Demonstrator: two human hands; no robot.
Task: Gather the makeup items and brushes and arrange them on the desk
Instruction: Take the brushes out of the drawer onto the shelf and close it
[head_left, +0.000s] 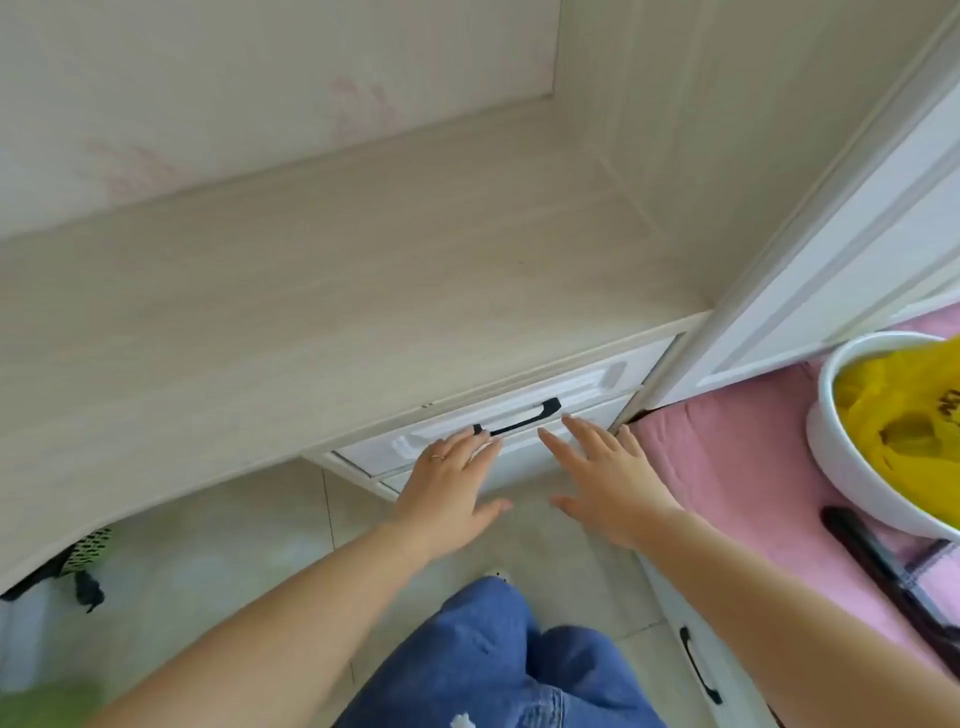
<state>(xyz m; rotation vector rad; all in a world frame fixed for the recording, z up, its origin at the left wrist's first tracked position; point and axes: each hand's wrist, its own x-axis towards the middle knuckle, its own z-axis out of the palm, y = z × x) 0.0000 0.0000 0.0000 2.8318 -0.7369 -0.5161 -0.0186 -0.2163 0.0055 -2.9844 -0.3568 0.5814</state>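
A pale wood-grain desk (332, 270) fills the upper half of the head view, and its top is bare. Under its front edge sits a white drawer (587, 384) with a black handle (519, 423). My left hand (447, 488) reaches toward the drawer front, fingers spread, its fingertips by the left end of the handle. Just below the right end of the handle is my right hand (608, 478), flat and spread too. Neither hand holds anything. No makeup items or brushes are visible.
A white cabinet door (852, 260) stands at the right. Below it a pink-covered surface (737, 467) carries a white tub (852, 467) with a yellow bag inside. A lower white cabinet with a black handle (698, 665) is at bottom right. Dark clutter (78, 571) lies under the desk at left.
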